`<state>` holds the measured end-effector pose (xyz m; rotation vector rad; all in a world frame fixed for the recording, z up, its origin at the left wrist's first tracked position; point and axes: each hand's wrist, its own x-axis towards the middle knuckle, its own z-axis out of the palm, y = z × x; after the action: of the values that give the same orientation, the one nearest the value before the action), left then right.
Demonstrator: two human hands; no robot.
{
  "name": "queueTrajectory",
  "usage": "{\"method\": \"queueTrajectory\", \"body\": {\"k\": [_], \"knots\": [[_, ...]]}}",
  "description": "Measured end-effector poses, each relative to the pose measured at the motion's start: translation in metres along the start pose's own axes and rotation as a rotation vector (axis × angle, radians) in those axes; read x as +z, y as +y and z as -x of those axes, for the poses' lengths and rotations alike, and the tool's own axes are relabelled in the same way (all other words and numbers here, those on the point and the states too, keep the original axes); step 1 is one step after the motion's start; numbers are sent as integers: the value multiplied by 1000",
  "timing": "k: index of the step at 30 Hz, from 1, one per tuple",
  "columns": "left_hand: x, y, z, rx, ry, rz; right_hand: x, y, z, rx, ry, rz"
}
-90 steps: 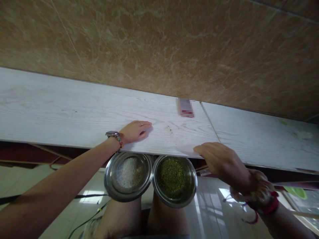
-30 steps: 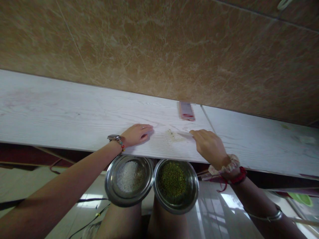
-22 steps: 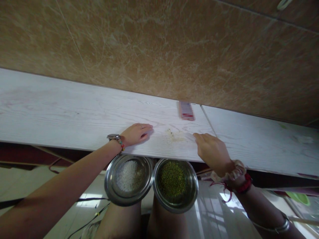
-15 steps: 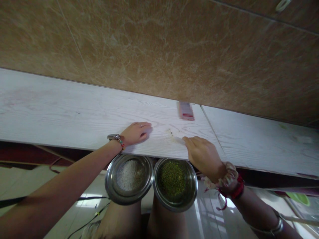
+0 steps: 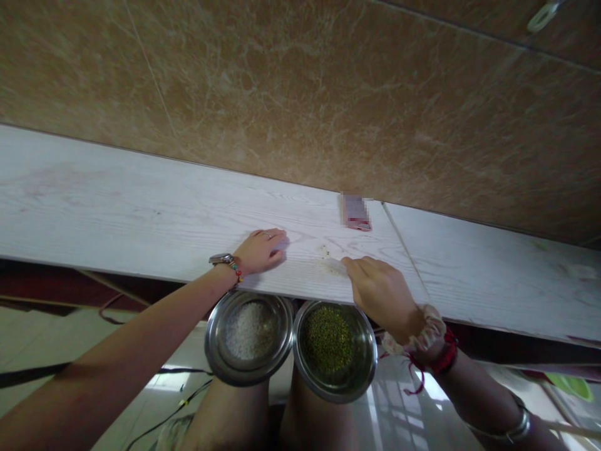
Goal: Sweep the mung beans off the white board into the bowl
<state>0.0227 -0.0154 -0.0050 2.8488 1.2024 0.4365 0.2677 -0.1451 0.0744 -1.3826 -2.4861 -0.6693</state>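
Left steel bowl (image 5: pixel 213 351): it holds white rice (image 5: pixel 251 329), gathered more to the left part of the bottom; the bowl is at the front edge of the table, above the left thigh.
Right steel bowl (image 5: pixel 369 357): it holds green mung beans (image 5: pixel 329 338), which cover much of the bottom; it is just beside the first bowl, above the right thigh.
Left hand (image 5: pixel 260 252): it lies palm down on the white wooden table (image 5: pixel 141 213), the fingers stretched to the right and kept close together, the thumb a little apart; it grips nothing. The wrist carries a watch (image 5: pixel 221 259) and a beaded bracelet (image 5: pixel 237 274).
Right hand (image 5: pixel 378 288): it comes from the lower right, back of the hand upward, the fingers bent; the grip is narrow, a pinch between thumb and fingers on a translucent piece (image 5: pixel 335 265).
Translucent piece: it is flat and pale, and its exact kind I cannot tell; it is low over the table or on it, between the two hands. Its long axis goes nearly sideways, the free end pointing to the left and slightly to the wall.
Small spill (image 5: pixel 325 252): a few dark bits and pale grains lie on the table, near the free end.
Phone (image 5: pixel 357 216): it lies beyond the right hand, near the tiled wall (image 5: pixel 282 94).
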Motion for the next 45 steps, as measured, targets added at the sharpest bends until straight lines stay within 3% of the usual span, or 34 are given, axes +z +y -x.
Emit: {"method": "queueTrajectory", "body": {"k": [4,19,29,37,45], "knots": [[0,0,0,5,6,9,0,4,1,5,37,49],[1,-1,0,3,26,21,3,4,-1,16,-16,-2],[-1,1,-1,-28,-18,25,7,3,-7,-25,12,19],[2,-1,-1,-8,28,35,1,3,-4,-38,34,-31],[-1,1,0,-44,-11,28,3,5,-4,-34,-2,-53]]}}
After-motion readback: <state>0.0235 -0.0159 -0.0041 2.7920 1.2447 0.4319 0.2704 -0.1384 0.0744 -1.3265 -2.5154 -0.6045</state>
